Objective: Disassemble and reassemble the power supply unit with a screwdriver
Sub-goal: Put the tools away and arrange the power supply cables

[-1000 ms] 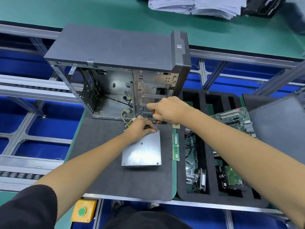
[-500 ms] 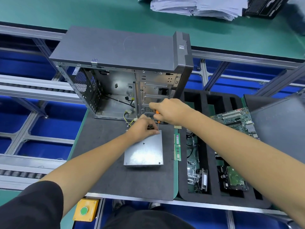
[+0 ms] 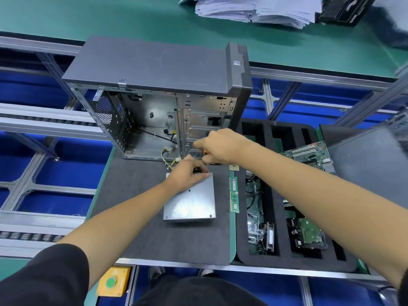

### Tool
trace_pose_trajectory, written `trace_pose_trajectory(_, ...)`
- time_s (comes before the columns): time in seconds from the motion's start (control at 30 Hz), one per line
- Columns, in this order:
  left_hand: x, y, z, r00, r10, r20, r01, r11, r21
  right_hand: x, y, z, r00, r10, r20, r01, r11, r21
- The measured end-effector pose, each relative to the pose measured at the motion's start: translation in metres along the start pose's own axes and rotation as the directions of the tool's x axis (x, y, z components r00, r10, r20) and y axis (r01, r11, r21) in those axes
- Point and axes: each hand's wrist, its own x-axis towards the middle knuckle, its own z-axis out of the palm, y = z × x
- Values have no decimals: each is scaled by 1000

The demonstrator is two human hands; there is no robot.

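A silver power supply unit point(image 3: 191, 203) lies flat on the dark grey mat point(image 3: 136, 228) in front of the open computer case point(image 3: 154, 102). My left hand point(image 3: 187, 173) rests on its far edge, fingers curled around something dark there. My right hand point(image 3: 218, 145) grips a screwdriver with an orange handle point(image 3: 205, 151) just above the unit's far right corner; its shaft points down beside my left fingers. Yellow and black cables point(image 3: 169, 159) run from the unit's far side into the case.
A green memory stick point(image 3: 234, 194) lies right of the unit. A black foam tray point(image 3: 284, 258) holds a fan, a hard drive point(image 3: 309, 234) and a motherboard point(image 3: 309, 154). Paper stacks point(image 3: 254, 9) sit on the far green bench. A yellow box with a green button point(image 3: 112, 282) hangs below the table edge.
Both hands stay at the unit's far right corner. My right hand has shifted slightly on the screwdriver handle; the camera has drifted a little.
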Motion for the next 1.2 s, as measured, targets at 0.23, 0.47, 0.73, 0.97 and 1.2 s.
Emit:
trace_pose_trajectory(0.23,0,0,2,999,15,-43,-17,999,-31,-2,-2,-9,990,-140,33,137,987,80)
trace_pose_trajectory(0.47,-4,3,2,999,22,-27,-22,1000,2,4,0,-5,998,42,44,-42,999,-9)
trace_pose_trajectory(0.73,-6,5,2,1000,0,-21,0,1000,3,8,11,-9,993,-87,85,88,996,-2)
trace_pose_trajectory(0.97,-7,5,1,999,20,-40,-20,1000,12,5,9,-6,980,-154,123,136,981,141)
trace_pose_trajectory(1.2,-4,2,1,998,70,-6,-70,997,38,-1,4,-5,990,68,123,-74,996,44)
